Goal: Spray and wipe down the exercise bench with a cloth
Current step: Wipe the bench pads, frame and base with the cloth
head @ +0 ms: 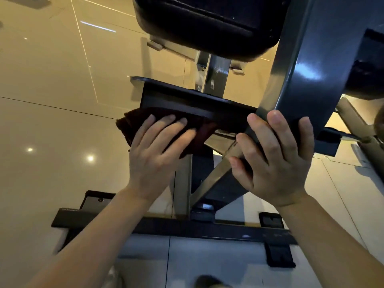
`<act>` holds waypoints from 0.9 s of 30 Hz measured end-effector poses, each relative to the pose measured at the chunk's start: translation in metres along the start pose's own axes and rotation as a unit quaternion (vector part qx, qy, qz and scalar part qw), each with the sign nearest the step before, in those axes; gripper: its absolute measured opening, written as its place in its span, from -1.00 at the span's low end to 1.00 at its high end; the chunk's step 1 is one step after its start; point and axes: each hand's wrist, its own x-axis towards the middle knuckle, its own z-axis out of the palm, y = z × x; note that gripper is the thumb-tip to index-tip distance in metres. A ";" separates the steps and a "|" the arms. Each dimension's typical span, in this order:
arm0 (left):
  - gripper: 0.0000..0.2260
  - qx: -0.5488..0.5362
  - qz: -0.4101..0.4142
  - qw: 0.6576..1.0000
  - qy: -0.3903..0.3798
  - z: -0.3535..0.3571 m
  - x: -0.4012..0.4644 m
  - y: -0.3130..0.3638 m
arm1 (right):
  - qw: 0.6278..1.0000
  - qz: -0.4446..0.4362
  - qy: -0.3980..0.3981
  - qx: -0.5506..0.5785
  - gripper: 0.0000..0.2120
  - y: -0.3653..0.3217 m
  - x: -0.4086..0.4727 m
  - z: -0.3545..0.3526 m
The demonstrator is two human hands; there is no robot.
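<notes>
Cloth, dark red, is lying under my left hand, whose flat fingers are pressing it against the exercise bench's dark frame plate. My right hand is gripping the slanted frame bar just beside it. Black padding is hanging above, over the glossy floor.

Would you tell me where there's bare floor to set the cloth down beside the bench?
Open tile floor lies left of the cloth. A smaller patch sits right of the base bar. Between the left hand and right hand, frame struts crowd everything.
</notes>
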 end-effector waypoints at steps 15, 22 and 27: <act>-0.58 -0.381 -0.427 0.793 -0.210 0.036 -0.093 0.116 | 0.998 0.042 -0.030 0.033 -0.69 -0.006 0.001 -0.009; -0.32 -0.399 -0.500 0.715 -0.281 0.051 -0.138 0.102 | 0.976 -0.063 -0.192 0.081 -0.63 -0.036 -0.032 -0.035; -0.38 -0.457 -0.557 0.655 -0.226 0.041 -0.118 0.108 | 0.952 -0.152 -0.264 0.038 -0.62 -0.035 -0.060 -0.037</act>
